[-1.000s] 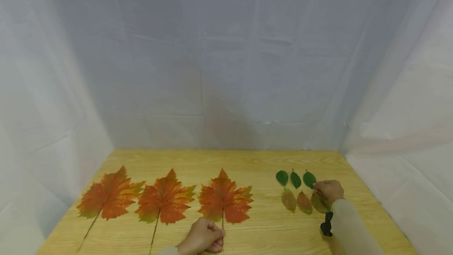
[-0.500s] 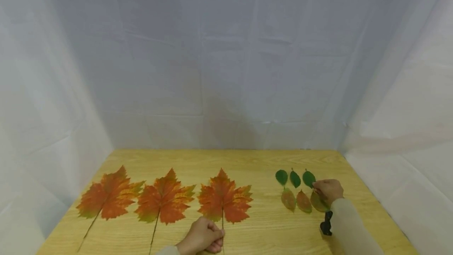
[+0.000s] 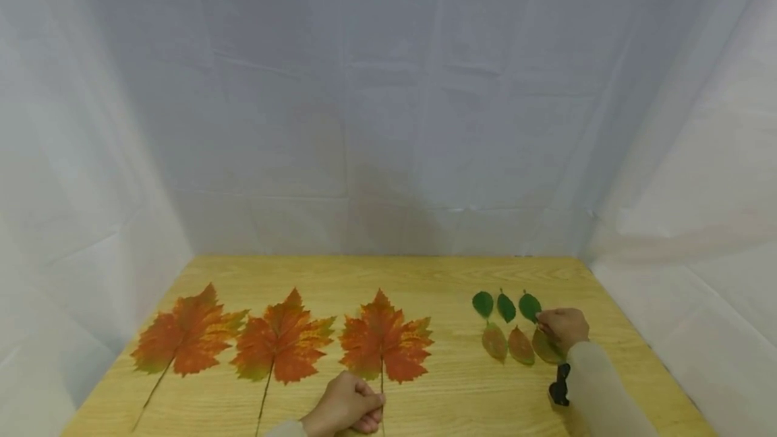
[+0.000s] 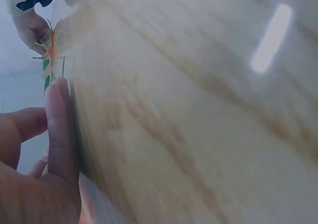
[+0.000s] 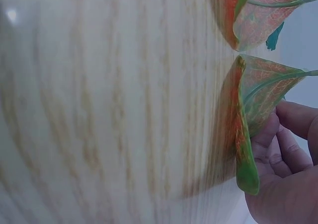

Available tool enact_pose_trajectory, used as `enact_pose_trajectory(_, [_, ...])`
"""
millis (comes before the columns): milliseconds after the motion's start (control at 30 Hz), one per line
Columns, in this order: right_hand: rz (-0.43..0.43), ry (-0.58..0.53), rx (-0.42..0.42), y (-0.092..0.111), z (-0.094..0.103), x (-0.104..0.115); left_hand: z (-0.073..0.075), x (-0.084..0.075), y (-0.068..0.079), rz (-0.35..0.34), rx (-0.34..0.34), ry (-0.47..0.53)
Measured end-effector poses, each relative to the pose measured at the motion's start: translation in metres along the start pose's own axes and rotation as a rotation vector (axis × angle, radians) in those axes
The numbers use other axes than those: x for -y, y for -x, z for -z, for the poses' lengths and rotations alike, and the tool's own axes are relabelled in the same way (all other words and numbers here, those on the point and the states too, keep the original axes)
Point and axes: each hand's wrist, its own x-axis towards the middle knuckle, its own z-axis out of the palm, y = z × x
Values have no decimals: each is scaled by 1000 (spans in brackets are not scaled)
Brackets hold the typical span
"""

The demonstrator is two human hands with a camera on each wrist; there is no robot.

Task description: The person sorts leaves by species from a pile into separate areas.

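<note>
My left hand (image 3: pixel 346 404) pinches the thin dark stem of the rightmost orange-red maple leaf (image 3: pixel 385 342), low on the wooden table; the left wrist view shows the fingers (image 4: pixel 58 129) against the tabletop. Two similar maple leaves (image 3: pixel 189 332) (image 3: pixel 282 339) lie to its left, stems toward me. At the right, my right hand (image 3: pixel 566 327) pinches the edge of the rightmost small green leaf (image 3: pixel 530 307). Beneath that hand lies a reddish-green leaf (image 3: pixel 544 348), partly covered; in the right wrist view this curled leaf (image 5: pixel 268 87) hides the fingertips' contact.
Two more green leaves (image 3: pixel 483 304) (image 3: pixel 506 307) and two reddish leaves (image 3: pixel 494 341) (image 3: pixel 521 346) complete two short rows. A black device (image 3: pixel 560 384) sits at the right wrist. White sheeting (image 3: pixel 388 120) encloses the wooden table (image 3: pixel 449 410) at the back and sides.
</note>
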Motion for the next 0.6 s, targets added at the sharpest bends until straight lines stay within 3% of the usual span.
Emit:
enact_pose_trajectory(267, [11,48,-4,1,0,5,3,0,1,-10,14,1])
enact_pose_trajectory(400, [61,178,-6,4,5,12,9,-1,1,-40,48,-9])
enact_pose_trajectory(500, [119,258,-8,8,11,18,22,0,4,-103,99,-18])
enact_pose_trajectory(600, [157,263,15,10,17,24,45,-2,7,-196,134,-72])
